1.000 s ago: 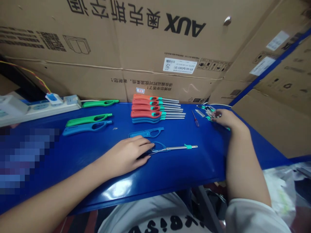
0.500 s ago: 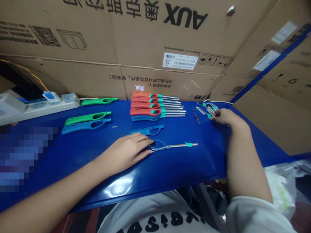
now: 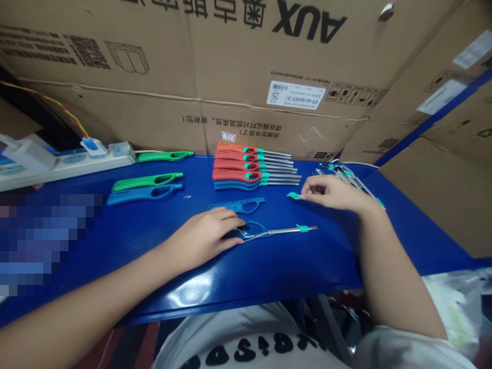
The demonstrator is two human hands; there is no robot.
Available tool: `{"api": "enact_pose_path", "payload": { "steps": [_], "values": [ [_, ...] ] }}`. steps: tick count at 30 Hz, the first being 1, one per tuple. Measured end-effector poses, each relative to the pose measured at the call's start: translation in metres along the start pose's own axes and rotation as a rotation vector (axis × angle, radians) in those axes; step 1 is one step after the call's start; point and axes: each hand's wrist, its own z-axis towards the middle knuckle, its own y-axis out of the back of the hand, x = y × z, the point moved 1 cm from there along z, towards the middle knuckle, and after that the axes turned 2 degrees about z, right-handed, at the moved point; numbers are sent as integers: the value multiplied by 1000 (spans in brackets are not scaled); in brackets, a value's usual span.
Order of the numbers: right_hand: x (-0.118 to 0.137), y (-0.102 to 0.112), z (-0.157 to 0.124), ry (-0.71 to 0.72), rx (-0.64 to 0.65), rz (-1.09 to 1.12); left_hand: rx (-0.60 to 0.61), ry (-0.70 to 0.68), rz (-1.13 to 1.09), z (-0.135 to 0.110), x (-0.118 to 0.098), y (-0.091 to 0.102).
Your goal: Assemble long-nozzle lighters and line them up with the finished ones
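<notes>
My left hand (image 3: 209, 237) is closed on the handle end of a blue lighter half (image 3: 257, 225) lying on the blue table. Wires run from it to a metal tube (image 3: 283, 230) with a teal clip (image 3: 302, 228) near its tip. Just beyond that hand lies a loose blue handle shell (image 3: 251, 205). Between thumb and fingers, my right hand (image 3: 332, 192) pinches a small teal plastic piece (image 3: 293, 196), held above the table to the right of the shell. Behind my right hand is a pile of metal tubes and teal parts (image 3: 349, 174), partly hidden.
Red and blue stick lighters (image 3: 238, 175) are stacked at the back middle. Green handles (image 3: 148, 181) and a blue handle (image 3: 144, 195) lie left, near a small metal spring (image 3: 187, 197). A white power strip (image 3: 73, 161) and a large cardboard box (image 3: 230, 77) stand behind.
My right hand has come left and nearer from the parts pile, carrying the teal piece. My left hand stays on the blue lighter half. The view has shifted slightly.
</notes>
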Motion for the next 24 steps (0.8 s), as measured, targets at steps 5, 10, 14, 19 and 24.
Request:
{"api": "enact_pose_path", "payload": {
  "steps": [5, 10, 14, 19, 24],
  "values": [
    [19, -25, 10, 109, 81, -61, 2, 34, -18, 0, -2, 2],
    [30, -40, 13, 228, 80, -52, 26, 68, -64, 0, -4, 4],
    [49, -50, 10, 375, 72, 62, 47, 99, -103, 1, -5, 4],
    [74, -67, 5, 459, 133, 14, 46, 122, -137, 2, -5, 4],
    [80, -79, 6, 460, 162, -58, 52, 141, -147, 1, -5, 4]
  ]
}}
